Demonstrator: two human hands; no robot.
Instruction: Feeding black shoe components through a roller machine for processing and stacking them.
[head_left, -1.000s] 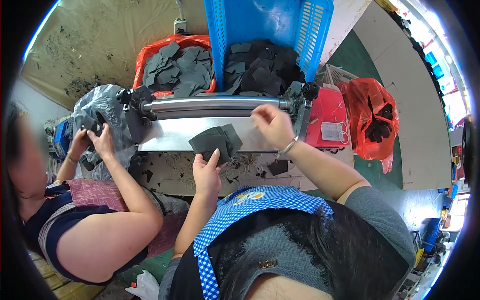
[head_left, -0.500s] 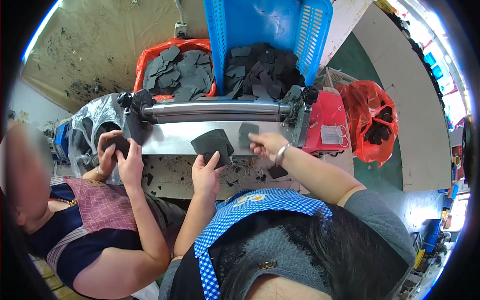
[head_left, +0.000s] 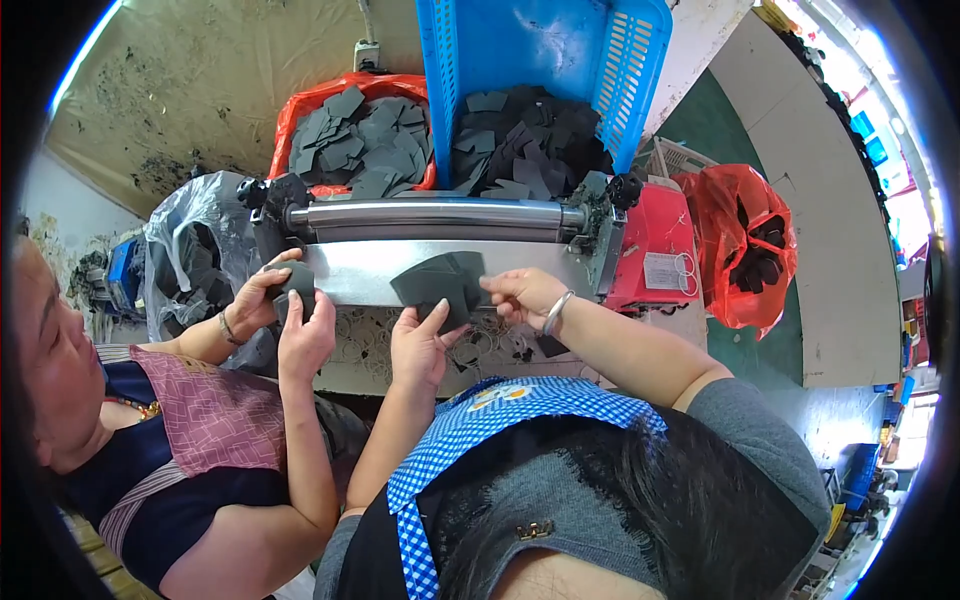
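My left hand [head_left: 418, 345] is closed on a fanned stack of thin dark grey flat pieces [head_left: 430, 284], thumb on top. The stack is held over the bright metal plate at the front of a roller machine [head_left: 440, 216]. At the right edge of the stack, my right hand [head_left: 528, 298] pinches one dark grey piece [head_left: 468, 266], which overlaps the others. A bangle circles my right wrist. How many pieces my left hand holds cannot be made out.
A co-worker's hands [head_left: 305, 340] at the left hold dark pieces [head_left: 292, 282]. Behind the machine stand a red bag [head_left: 283, 130] and a blue basket [head_left: 436, 100] of pieces. Another red bag [head_left: 705, 205] is at the right, a clear bag [head_left: 215, 200] at the left.
My right hand has moved slightly left, bringing its piece from beside the stack onto the stack's right edge. The co-worker's hands moved right, and their head turned.
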